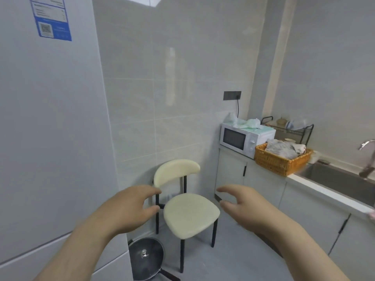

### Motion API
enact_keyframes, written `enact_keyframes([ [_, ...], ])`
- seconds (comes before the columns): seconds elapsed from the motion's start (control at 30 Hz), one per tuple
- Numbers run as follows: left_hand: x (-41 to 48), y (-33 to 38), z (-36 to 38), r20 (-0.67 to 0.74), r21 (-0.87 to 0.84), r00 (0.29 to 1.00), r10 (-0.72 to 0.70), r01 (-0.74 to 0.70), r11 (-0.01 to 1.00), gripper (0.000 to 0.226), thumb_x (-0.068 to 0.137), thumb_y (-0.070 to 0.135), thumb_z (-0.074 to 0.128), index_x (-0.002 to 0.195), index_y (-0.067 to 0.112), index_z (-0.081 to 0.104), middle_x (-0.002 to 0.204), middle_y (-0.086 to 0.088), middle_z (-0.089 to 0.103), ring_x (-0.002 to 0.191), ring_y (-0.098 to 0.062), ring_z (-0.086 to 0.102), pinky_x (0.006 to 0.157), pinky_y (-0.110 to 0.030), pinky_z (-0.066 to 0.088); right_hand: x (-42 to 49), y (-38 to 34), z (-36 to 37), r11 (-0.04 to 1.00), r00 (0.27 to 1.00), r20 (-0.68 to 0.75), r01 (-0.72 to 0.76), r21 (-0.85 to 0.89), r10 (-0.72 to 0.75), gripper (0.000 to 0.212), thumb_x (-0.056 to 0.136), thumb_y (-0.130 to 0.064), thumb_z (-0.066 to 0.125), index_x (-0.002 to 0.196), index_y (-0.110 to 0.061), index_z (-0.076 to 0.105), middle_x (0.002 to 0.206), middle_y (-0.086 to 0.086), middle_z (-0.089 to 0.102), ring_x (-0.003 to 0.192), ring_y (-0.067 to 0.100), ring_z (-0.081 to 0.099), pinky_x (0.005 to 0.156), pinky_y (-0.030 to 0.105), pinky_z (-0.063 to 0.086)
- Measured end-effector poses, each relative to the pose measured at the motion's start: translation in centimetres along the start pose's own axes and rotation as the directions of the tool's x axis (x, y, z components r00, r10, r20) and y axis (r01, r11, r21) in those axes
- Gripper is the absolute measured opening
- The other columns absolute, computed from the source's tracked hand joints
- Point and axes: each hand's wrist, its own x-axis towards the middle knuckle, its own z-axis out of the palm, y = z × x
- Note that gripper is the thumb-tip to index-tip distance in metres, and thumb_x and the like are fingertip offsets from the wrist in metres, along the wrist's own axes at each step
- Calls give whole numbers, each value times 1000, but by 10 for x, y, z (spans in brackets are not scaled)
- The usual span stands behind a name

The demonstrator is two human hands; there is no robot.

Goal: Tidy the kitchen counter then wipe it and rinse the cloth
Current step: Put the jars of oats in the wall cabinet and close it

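Observation:
The kitchen counter (316,186) runs along the right wall. On it stand a white microwave (241,139) and an orange wicker basket (281,161) holding crumpled grey and white cloths (284,148). A steel sink (341,179) with a faucet (366,144) lies further right. My left hand (126,207) and my right hand (243,203) are both raised in mid-air over a cream chair (189,213), fingers loosely curved, holding nothing.
A tall grey fridge (50,128) fills the left side. A lidded dark pan (145,258) sits on the floor beside it. A black dish rack (290,128) stands behind the basket. Plastic bags (245,123) lie on the microwave. Grey cabinets (263,183) run below the counter.

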Motion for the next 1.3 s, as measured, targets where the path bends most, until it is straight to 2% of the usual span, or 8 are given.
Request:
enact_keyframes([
  [0.07,4,27,12,24,-39,999,24,-23,999,53,88,49,57,139,42,45,145,24,42,131,-1,42,108,-24,35,-21,23,-10,999,999,-29,-40,-1,40,45,98,-34,48,143,-32,45,148,-15,44,135,6,40,106,22,34],
  [0.2,13,75,33,50,-106,996,77,-72,992,49,87,45,61,134,39,51,138,22,50,127,-1,45,96,-19,36,-63,65,-30,990,989,-59,-139,-6,138,42,100,-33,46,143,-31,45,148,-13,44,136,9,39,108,25,33],
  [0.47,53,148,71,146,-158,963,227,-204,966,56,80,53,58,134,38,52,139,24,50,128,1,44,107,-27,37,-126,137,-55,933,922,-142,-357,50,360,44,101,-36,45,145,-34,40,151,-14,39,137,8,38,110,27,31],
  [0.63,94,199,100,179,-192,901,396,-363,912,55,86,48,60,138,36,48,142,23,45,133,2,39,106,-18,30,-155,171,-63,872,847,-208,-478,107,489,46,100,-37,45,146,-37,37,152,-17,36,139,5,33,113,27,28],
  [0.77,129,248,129,243,-206,806,539,-500,841,52,90,49,55,140,36,45,144,22,43,133,1,38,105,-17,29,-175,201,-71,784,744,-250,-600,155,619,43,103,-32,42,146,-36,38,151,-17,37,135,4,37,112,25,28],
  [1.03,207,324,175,323,-290,605,728,-669,685,57,87,53,57,140,36,45,146,18,44,135,-2,38,110,-25,33,-191,231,-84,580,472,-379,-774,253,796,45,101,-33,44,146,-36,37,151,-16,38,133,9,42,105,24,36],
  [1.1,221,343,187,341,-295,542,768,-714,635,57,88,52,57,141,35,44,147,17,43,136,-3,38,110,-25,32,-198,235,-82,521,394,-398,-803,290,829,46,101,-32,45,146,-35,38,150,-16,38,128,10,46,99,21,40],
  [1.3,218,422,232,372,-340,284,884,-844,414,59,89,52,56,143,34,41,149,14,42,137,-8,38,113,-30,32,-245,238,-61,309,151,-406,-881,358,901,48,99,-27,47,146,-28,40,152,-12,39,136,8,39,108,22,29],
])
